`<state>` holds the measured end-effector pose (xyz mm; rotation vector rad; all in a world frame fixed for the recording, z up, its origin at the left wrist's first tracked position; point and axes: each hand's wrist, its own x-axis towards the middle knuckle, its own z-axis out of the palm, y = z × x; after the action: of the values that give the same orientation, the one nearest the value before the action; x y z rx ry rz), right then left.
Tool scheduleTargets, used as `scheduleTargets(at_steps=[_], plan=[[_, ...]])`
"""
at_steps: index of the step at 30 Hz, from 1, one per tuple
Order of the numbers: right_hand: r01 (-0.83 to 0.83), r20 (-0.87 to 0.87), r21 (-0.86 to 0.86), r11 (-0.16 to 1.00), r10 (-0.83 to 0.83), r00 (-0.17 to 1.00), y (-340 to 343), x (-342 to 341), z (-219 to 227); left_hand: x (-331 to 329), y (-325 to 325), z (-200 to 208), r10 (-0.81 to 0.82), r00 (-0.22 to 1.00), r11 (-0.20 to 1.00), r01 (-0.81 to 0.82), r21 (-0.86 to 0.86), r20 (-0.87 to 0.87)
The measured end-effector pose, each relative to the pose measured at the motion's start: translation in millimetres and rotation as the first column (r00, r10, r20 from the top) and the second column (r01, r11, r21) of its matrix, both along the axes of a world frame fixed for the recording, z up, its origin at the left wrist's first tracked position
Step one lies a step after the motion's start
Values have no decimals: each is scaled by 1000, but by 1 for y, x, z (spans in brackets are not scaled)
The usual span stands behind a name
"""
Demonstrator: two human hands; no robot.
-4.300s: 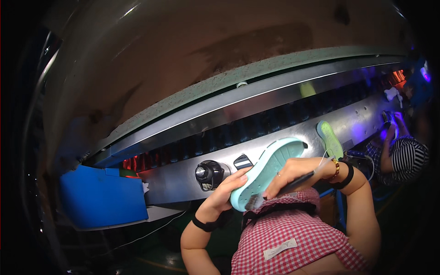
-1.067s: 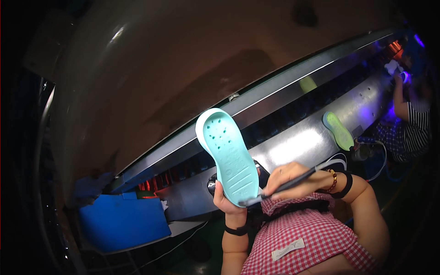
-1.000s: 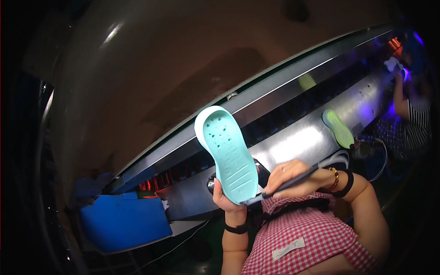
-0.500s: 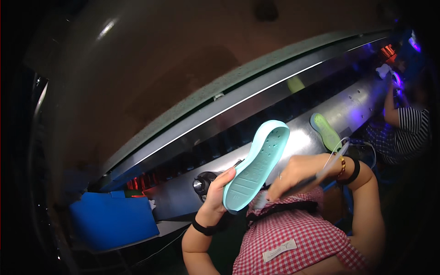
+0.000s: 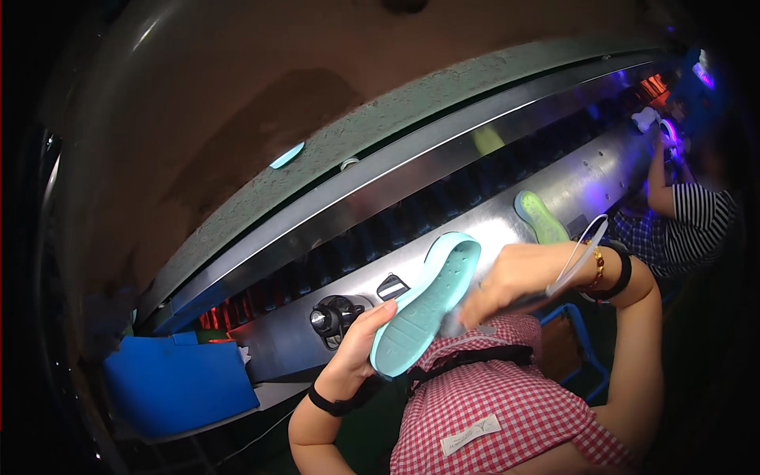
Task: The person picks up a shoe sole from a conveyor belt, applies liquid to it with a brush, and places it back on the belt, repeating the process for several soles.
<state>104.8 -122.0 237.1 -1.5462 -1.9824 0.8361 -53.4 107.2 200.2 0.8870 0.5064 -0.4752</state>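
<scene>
My left hand grips a pale turquoise shoe sole by its left edge near the heel. The sole tilts up over my lap, its hollow side with ridges and small holes facing me. In my right hand is a brush with whitish bristles, blurred by motion. Its bristle end is at the sole's right edge, and my fingers are closed round it. A clear tube-like loop hangs at my right wrist. Beyond that hand, a yellow-green shoe sole lies on the metal bench.
A long metal bench runs diagonally, with a brown belt behind it carrying a light-blue piece. Near my left hand stand a black device and a blue box. A co-worker in a striped sleeve sits right, beside a blue-framed stool.
The view has shifted slightly. My right hand has brought the brush up to the sole's edge. A light-blue piece has come into view on the belt.
</scene>
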Motion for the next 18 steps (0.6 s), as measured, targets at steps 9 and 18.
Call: scheduleTargets(at_steps=[9,18], plan=[[343,-518,-47,938,-316,795,-4,-22,-41,-9,-20,-29,178,980,952,-150,-269,86],[963,-685,-46,266,-710,163,21,-49,-98,-27,-40,-72,368,928,840,-302,-451,64]])
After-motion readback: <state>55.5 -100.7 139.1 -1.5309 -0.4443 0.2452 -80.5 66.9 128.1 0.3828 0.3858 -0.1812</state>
